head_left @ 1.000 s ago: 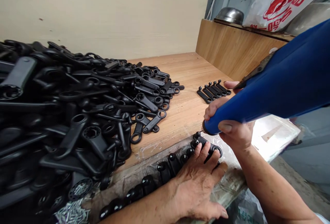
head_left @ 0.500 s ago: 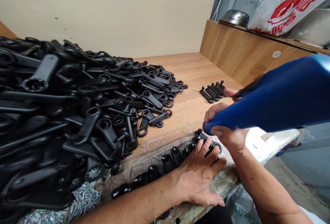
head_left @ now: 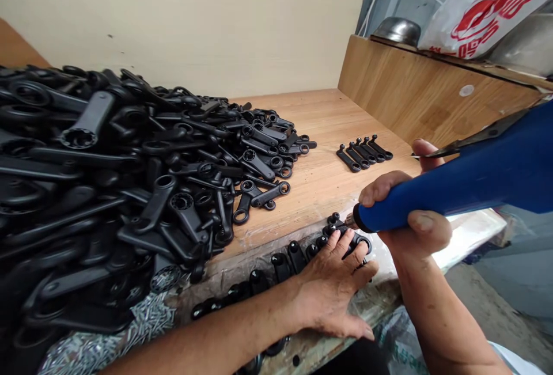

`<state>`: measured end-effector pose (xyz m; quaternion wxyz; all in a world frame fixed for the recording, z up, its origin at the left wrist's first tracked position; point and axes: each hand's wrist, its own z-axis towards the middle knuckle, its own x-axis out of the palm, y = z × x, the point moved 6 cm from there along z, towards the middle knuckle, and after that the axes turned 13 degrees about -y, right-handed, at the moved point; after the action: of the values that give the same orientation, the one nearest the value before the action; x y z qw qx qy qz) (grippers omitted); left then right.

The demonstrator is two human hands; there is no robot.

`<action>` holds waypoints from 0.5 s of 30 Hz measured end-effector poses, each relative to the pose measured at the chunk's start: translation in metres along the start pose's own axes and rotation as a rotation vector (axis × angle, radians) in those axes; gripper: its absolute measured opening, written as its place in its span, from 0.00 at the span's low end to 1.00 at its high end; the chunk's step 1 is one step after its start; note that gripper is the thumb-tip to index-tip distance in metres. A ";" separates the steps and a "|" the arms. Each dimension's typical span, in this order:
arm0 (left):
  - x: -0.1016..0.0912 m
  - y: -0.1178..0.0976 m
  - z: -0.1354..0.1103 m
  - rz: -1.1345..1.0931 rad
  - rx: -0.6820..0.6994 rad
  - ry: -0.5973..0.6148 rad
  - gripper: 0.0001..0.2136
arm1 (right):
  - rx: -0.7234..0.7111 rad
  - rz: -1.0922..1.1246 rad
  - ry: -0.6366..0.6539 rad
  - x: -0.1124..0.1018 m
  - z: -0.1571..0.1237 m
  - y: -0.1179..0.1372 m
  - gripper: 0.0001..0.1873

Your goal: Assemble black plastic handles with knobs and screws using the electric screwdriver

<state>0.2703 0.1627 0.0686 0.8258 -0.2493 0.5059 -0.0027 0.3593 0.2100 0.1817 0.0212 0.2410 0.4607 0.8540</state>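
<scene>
My right hand (head_left: 415, 222) grips a blue electric screwdriver (head_left: 432, 190) by its barrel. The metal tip of the screwdriver points left and down, at the knob end of a black plastic lever (head_left: 359, 242). Whether the tip touches a screw I cannot tell. My left hand (head_left: 334, 288) lies spread, with its fingertips resting on that lever. More black levers (head_left: 296, 257) stand in a row along the table's front edge, partly hidden under my left hand and forearm.
A large heap of black levers (head_left: 142, 156) covers the left of the wooden table (head_left: 319, 110). Several levers (head_left: 365, 153) lie side by side farther back. Loose screws (head_left: 147, 317) are piled at the front left. A metal bowl (head_left: 397, 30) and a plastic bag (head_left: 479, 12) sit on the right ledge.
The screwdriver and my right hand have shifted right and lower, and the metal tip now shows at the lever. My left hand has stayed on the lever.
</scene>
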 end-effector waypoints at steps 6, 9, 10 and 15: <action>-0.001 -0.001 0.001 0.022 -0.002 0.019 0.41 | 0.039 0.035 0.005 0.002 -0.001 -0.006 0.21; -0.003 -0.002 0.002 0.033 -0.006 0.019 0.42 | 0.037 0.049 0.030 0.003 -0.002 -0.010 0.22; -0.004 -0.002 0.002 0.034 -0.007 0.018 0.42 | 0.036 0.041 0.031 0.003 -0.002 -0.011 0.23; -0.007 -0.003 0.003 0.044 -0.006 0.004 0.41 | 0.065 -0.070 0.054 -0.006 -0.007 -0.022 0.27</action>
<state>0.2704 0.1635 0.0769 0.8238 -0.2404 0.5131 0.0166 0.3577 0.2156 0.1588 0.0306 0.2022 0.4968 0.8434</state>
